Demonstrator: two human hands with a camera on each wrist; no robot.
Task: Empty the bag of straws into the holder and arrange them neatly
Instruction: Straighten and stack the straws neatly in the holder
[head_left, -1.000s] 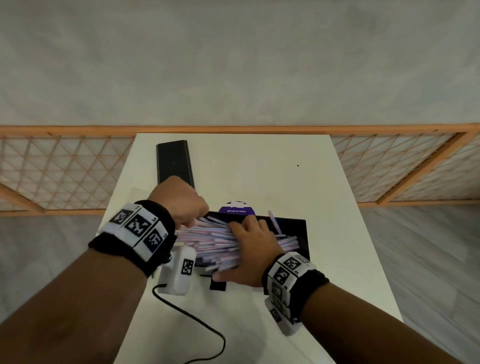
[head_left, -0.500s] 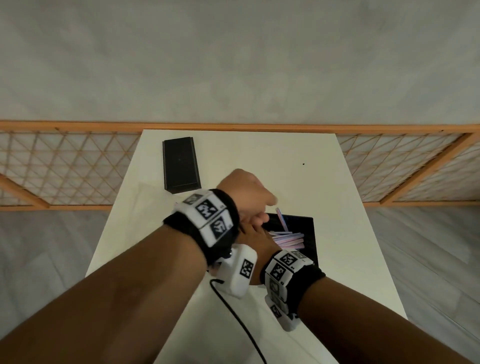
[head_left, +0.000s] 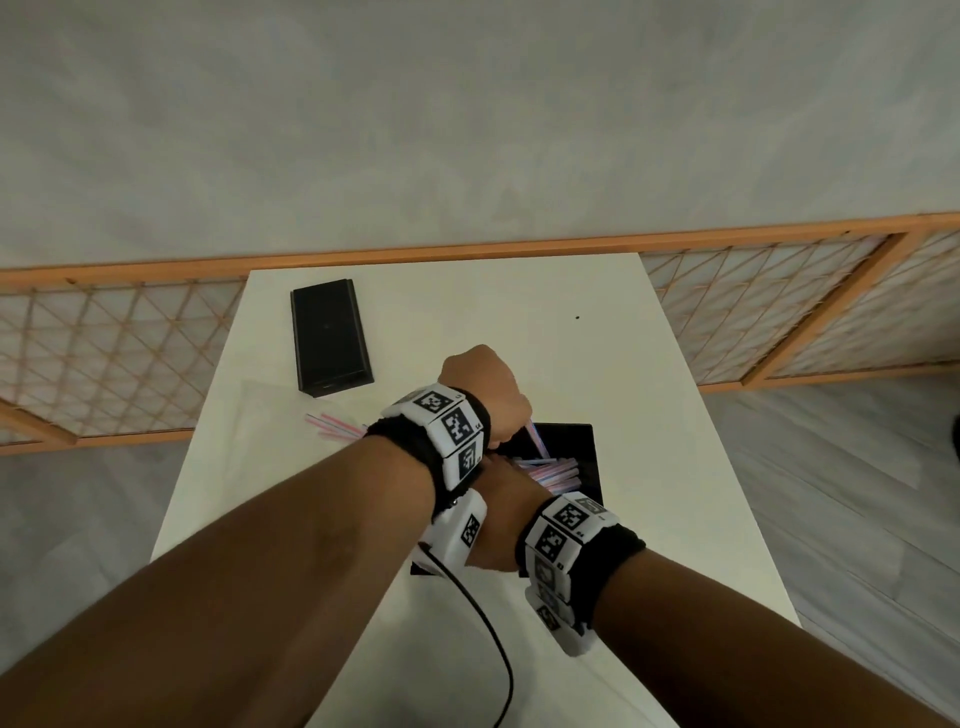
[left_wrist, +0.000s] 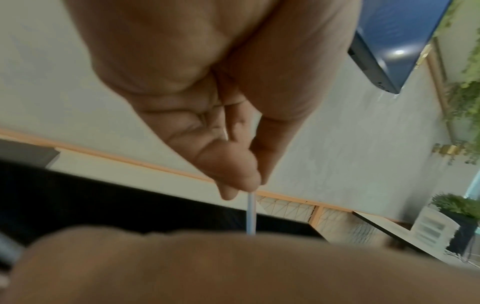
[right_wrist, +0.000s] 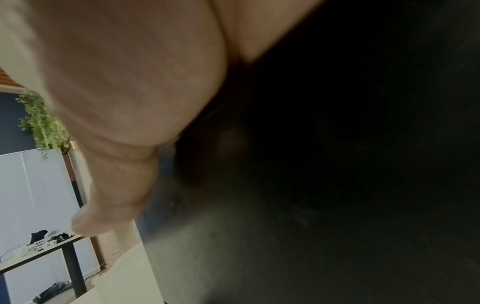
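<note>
The black holder (head_left: 582, 441) sits mid-table with pink and blue straws (head_left: 553, 470) lying flat in it. My left hand (head_left: 511, 415) reaches across my right wrist and pinches one pale blue straw (head_left: 536, 439) that sticks up slanted from the holder. In the left wrist view, thumb and finger of the left hand (left_wrist: 249, 185) close on that straw (left_wrist: 251, 211). My right hand (head_left: 501, 514) lies at the holder's near end, fingers hidden under the left wrist. A few loose straws (head_left: 332, 423) lie to the left by the clear bag (head_left: 260, 410).
A black rectangular lid or box (head_left: 330, 338) lies at the back left of the white table (head_left: 649, 364). A black cable (head_left: 488, 649) runs from the left wrist unit over the near table. An orange lattice railing (head_left: 104, 353) stands behind the table.
My left hand left the straw pile's left end and crossed over the right hand to the slanted straw, which it now pinches. The right hand stayed at the holder.
</note>
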